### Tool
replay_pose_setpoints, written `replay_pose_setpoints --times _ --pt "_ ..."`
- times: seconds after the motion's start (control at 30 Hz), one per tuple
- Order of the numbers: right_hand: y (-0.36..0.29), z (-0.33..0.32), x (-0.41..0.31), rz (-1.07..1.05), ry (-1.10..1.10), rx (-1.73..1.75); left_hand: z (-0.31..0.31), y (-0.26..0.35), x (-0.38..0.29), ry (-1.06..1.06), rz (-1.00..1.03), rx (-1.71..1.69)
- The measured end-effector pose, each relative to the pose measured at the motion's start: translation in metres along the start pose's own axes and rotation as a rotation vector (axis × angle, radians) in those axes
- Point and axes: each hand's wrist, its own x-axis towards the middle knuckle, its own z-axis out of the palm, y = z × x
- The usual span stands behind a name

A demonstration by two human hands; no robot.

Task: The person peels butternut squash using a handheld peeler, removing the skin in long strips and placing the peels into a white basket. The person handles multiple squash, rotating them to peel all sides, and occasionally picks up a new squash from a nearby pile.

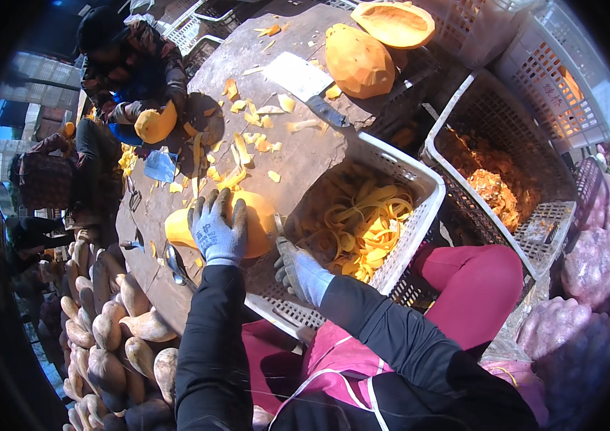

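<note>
My left hand (217, 226), in a grey-blue work glove with dark fingertips, lies over a peeled orange squash (259, 223) and holds it down on the stone-like tabletop (294, 161). The squash's narrow neck points left, and its thick end faces my other hand. My right hand (299, 269), gloved alike, is closed around a small tool, apparently a peeler (279, 223), whose metal end is at the squash's right end; its handle is hidden by my fingers. Just below and right of the squash, a white plastic crate (434, 188) holds long curled peels (372, 231).
A cleaver (297, 75) with a wrapped handle lies near a peeled squash (359, 62) and a hollowed half (394, 24). Scraps surround a second blade (161, 165). Another person (132, 81) holds cut squash across the table. Unpeeled squashes (116, 328) are heaped left; a pulp crate (547, 226) stands right.
</note>
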Motion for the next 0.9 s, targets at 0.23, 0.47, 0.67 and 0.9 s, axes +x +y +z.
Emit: replay_pose_setpoints --times 0.23,0.47,0.67,0.9 --pt "0.026 -0.010 -0.006 -0.093 -0.067 0.136 -0.003 -0.004 -0.003 0.004 -0.133 0.042" --pt "0.030 -0.015 0.027 -0.668 0.184 -0.762 0.001 -0.004 0.000 0.065 -0.054 0.037" --pt "0.040 -0.031 0.018 -0.327 -0.021 -0.024 0.007 0.002 -0.001 0.093 -0.161 0.071" --pt "0.068 -0.002 0.015 -0.219 -0.039 -0.028 0.008 -0.001 -0.004 0.120 -0.020 0.074"
